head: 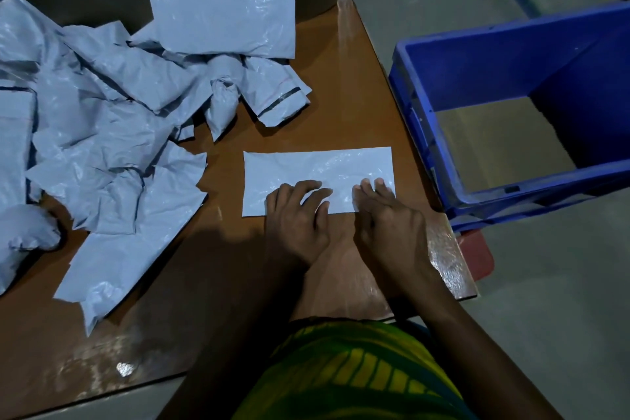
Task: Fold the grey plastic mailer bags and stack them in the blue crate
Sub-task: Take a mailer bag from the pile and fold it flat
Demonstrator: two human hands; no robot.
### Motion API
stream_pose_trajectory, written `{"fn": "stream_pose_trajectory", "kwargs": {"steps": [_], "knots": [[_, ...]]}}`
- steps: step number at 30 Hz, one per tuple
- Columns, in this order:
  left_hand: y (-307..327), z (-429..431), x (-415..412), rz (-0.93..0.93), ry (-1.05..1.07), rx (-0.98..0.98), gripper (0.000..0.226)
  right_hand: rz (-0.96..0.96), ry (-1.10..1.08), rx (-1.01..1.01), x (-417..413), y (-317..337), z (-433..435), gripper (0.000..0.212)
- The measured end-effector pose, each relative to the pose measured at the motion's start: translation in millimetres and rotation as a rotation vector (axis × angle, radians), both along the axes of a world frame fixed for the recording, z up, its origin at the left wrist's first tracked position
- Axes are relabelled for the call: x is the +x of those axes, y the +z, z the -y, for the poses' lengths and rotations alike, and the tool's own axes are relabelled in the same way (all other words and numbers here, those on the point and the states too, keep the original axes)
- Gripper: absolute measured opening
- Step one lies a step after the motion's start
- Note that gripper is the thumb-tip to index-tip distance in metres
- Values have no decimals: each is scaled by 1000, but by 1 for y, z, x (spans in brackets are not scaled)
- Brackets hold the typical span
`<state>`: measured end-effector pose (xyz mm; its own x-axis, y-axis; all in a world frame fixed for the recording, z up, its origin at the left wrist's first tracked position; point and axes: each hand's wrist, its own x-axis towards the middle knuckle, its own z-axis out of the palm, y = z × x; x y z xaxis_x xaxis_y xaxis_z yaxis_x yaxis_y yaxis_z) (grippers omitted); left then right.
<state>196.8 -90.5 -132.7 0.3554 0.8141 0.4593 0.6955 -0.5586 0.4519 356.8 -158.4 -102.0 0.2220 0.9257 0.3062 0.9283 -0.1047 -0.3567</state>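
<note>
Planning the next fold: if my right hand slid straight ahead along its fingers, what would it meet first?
The right hand would cross the folded mailer bag, then bare table; possibly the crumpled bags beyond.

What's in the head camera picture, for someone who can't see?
A left hand and right hand press a folded grey plastic mailer bag flat on a brown table. Crumpled grey plastic bags lie left of it; a blue plastic crate stands right.

Crumpled bag pile cut off left; blue crate cut right.
</note>
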Motion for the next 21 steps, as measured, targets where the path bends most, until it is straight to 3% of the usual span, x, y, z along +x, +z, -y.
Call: {"fn": "stream_pose_trajectory", "kwargs": {"steps": [6,11,14,21], "knots": [[6,-4,-3,-27,-33,-63,19,-2,0,-23,8,16,-8,27],[20,-4,-13,150,-28,-45,17,-39,-21,33,-13,27,-19,19],[21,-2,-18,136,-30,-9,16,-40,67,4,-29,15,-16,12],[11,0,-22,32,-72,-70,21,-140,37,66,-21,-10,-25,28]]}}
